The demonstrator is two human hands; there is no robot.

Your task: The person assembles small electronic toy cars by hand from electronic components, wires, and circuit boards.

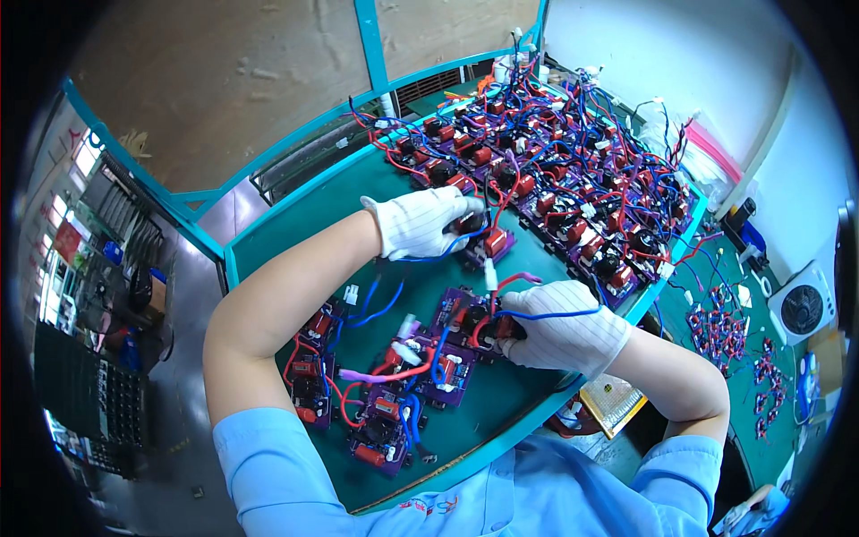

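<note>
Both my hands wear white striped gloves. My left hand (419, 224) has its fingers closed round a black part of a purple circuit board (497, 244), which carries red capacitors and blue and red wires. It is beside the front edge of a dense group of similar boards (573, 170). Nearer to me, my right hand (573, 329) closes its fingers on the right end of another circuit board (453, 309); its fingertips are partly hidden. A blue wire passes over that glove, and a white connector (490, 274) stands up between the hands.
More wired boards (380, 430) lie on the green tabletop (295, 228), left of my right hand. The tabletop has a raised turquoise rim (528, 438). Off to the right, a second green bench holds further boards (718, 331) and a white fan (802, 304). A wooden panel (233, 89) stands behind.
</note>
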